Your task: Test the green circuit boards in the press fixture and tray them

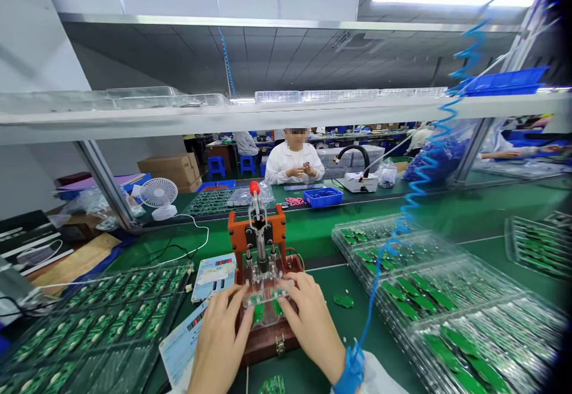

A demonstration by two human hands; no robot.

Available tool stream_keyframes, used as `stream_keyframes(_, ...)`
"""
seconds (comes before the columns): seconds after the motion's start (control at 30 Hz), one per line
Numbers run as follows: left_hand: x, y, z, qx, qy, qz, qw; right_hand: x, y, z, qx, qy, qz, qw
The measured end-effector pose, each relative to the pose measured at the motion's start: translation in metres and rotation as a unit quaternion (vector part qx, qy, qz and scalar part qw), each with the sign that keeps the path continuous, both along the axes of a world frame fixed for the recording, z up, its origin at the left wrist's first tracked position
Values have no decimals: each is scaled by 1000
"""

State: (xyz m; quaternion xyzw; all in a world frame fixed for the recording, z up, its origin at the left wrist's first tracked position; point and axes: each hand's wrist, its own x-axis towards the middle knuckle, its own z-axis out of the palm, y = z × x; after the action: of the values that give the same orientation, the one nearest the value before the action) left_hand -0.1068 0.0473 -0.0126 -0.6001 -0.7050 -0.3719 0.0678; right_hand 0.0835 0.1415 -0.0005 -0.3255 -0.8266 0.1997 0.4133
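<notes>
My left hand and my right hand rest at opposite sides of a clear acrylic plate on a press test fixture. Their fingers curl onto the plate's edges. The fixture has an orange frame and a red-knobbed toggle lever, and its base is brown. A green circuit board lies under the plate, partly hidden by my fingers. A loose green board sits on the mat beyond my right hand. A blue strap circles my right wrist.
Clear trays of green boards stand on the left and right of the green bench mat. A blue coiled hose hangs at right. Across the shelf, a white-coated co-worker sits behind a blue bin.
</notes>
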Motion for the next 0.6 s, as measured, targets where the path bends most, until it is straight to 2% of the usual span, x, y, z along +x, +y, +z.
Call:
stream_keyframes(0.17, 4, 6, -15, -25, 28, 4, 999, -6, -4, -7, 11, -33, 8, 999)
stream_keyframes(0.3, 8, 7, -19, -29, 7, 6, 1000, -8, -4, -8, -3, -31, 12, 999)
stream_keyframes(0.43, 9, 6, -14, -14, -68, 4, 998, -6, -2, -1, -39, 3, 28, 999)
stream_keyframes(0.53, 5, -5, -10, -5, -158, 38, 987, 4, -6, 3, -79, 34, 33, 996)
stream_keyframes(0.6, 7, -16, -11, 1, -197, 65, 978, 16, -13, 0, -144, 66, 45, 986)
